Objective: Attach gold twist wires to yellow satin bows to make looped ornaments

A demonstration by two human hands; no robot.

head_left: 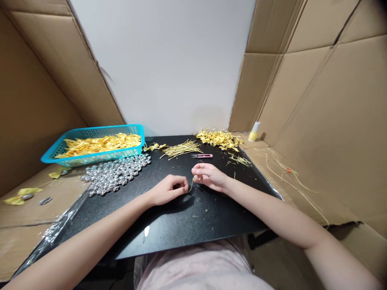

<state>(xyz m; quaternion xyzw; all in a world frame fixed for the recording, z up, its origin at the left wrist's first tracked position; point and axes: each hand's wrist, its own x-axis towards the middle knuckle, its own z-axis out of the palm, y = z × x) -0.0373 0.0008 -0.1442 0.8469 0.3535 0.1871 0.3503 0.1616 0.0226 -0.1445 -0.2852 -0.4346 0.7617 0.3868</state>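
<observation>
Over the black table, my left hand (171, 189) has its thumb and index finger pinched on one end of a thin gold cord (191, 186). The cord runs up to my right hand (210, 177), whose fingertips are closed on its other part. A small knotted bit sits by the right fingertips, too small to make out. Just beyond my hands lie pink thread snips (205, 156) and a loose bundle of cut gold cords (181, 149). Behind the right hand is a pile of yellow ribbon bows (219, 139) with silver beads.
A teal basket (90, 129) of yellow ribbon pieces (101, 144) stands at the back left, with many silver beads (116, 175) before it. Cord scraps (240, 160) lie to the right. A thread spool (254, 132) stands near the right cardboard wall (326, 108).
</observation>
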